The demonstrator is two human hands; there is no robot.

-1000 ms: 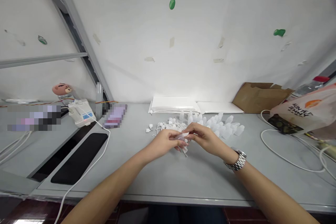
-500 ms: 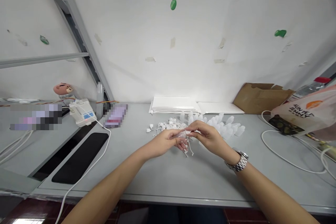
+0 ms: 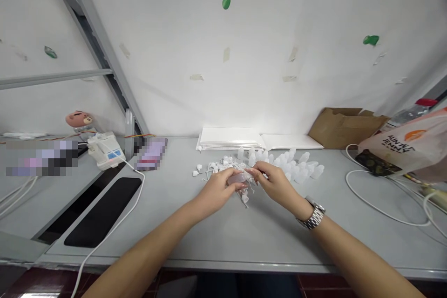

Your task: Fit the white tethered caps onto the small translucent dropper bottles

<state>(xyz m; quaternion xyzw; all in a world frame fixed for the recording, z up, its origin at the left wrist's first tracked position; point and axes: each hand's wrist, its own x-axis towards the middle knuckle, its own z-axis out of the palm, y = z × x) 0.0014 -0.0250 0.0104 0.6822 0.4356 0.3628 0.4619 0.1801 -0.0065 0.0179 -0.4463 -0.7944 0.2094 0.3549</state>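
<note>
My left hand (image 3: 219,189) grips a small translucent plastic container (image 3: 237,177) between thumb and fingers, lying sideways. At the container's right end, my right hand (image 3: 272,182) pinches a small white piece (image 3: 246,175), partly hidden by the fingertips. Behind the hands lies a pile of small white pieces with thin white cords (image 3: 223,164). More white corded pieces (image 3: 245,196) rest just below the left fingers. To the right of the pile stand several translucent containers (image 3: 302,170) like the held one.
White flat sheets (image 3: 232,138) are stacked against the wall, beside a brown cardboard box (image 3: 344,128). A plastic bag (image 3: 405,142) and a white cable (image 3: 377,214) occupy the right side. A black pad (image 3: 104,212), a white device (image 3: 106,150) and a phone (image 3: 152,153) lie left.
My left hand has turned the container so more of its side shows. The right fingertips have shifted slightly down at its end. The whole view has moved a little.
</note>
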